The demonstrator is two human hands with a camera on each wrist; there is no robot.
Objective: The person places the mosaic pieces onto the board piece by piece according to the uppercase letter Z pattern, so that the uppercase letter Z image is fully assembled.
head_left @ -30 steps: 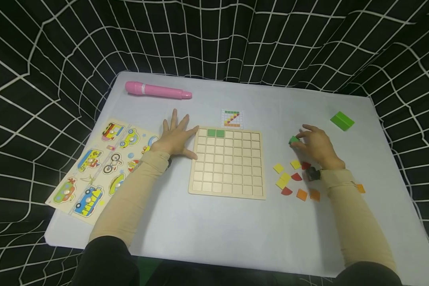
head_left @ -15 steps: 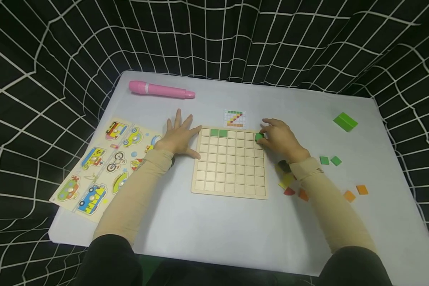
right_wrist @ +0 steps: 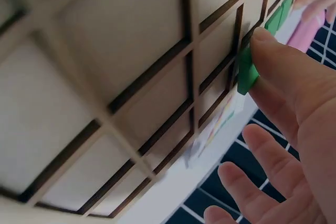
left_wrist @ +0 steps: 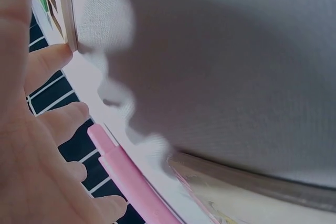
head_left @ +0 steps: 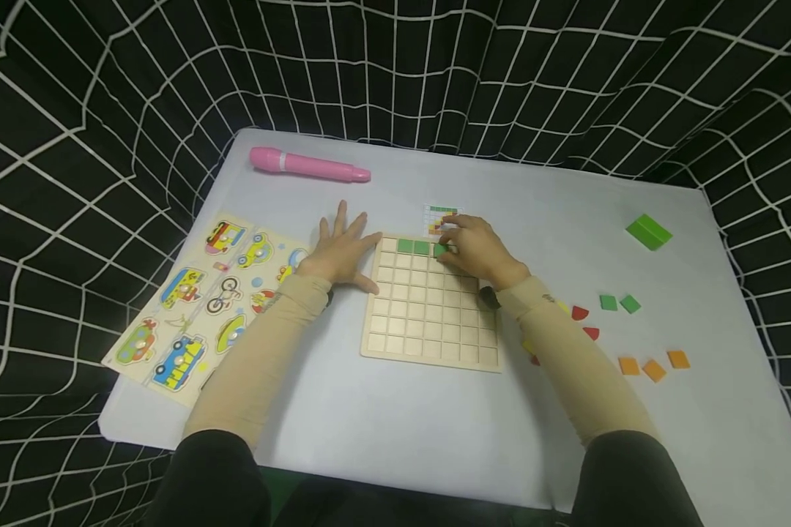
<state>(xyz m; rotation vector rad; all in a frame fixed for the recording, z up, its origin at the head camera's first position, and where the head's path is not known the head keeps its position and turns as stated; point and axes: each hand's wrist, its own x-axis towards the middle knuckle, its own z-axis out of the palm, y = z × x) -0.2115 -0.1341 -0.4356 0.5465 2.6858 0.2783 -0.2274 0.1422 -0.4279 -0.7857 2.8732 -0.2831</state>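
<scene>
A wooden grid board (head_left: pixel 431 315) lies mid-table, with two green square tiles (head_left: pixel 413 247) side by side in its top row. My right hand (head_left: pixel 481 252) pinches another green square tile (right_wrist: pixel 247 71) between thumb and finger, over the top row just right of those two. In the right wrist view that tile is tilted above the cells. My left hand (head_left: pixel 343 252) has its fingers spread, with thumb and index fingertip touching the board's left edge. Behind the board lies a small printed pattern card (head_left: pixel 435 212), partly covered by my right hand.
Right of the board lie green tiles (head_left: pixel 608 302), orange tiles (head_left: pixel 654 370) and red quarter-round pieces (head_left: pixel 580 313); my right forearm hides some yellow ones. A green block (head_left: pixel 649 232) sits at far right, a pink microphone-shaped object (head_left: pixel 310 166) at back left, a vehicle puzzle board (head_left: pixel 204 307) at left.
My right hand has carried the green tile leftward from the loose pieces to the board's top row. The left hand stays at the board's left edge. The head view has shifted slightly.
</scene>
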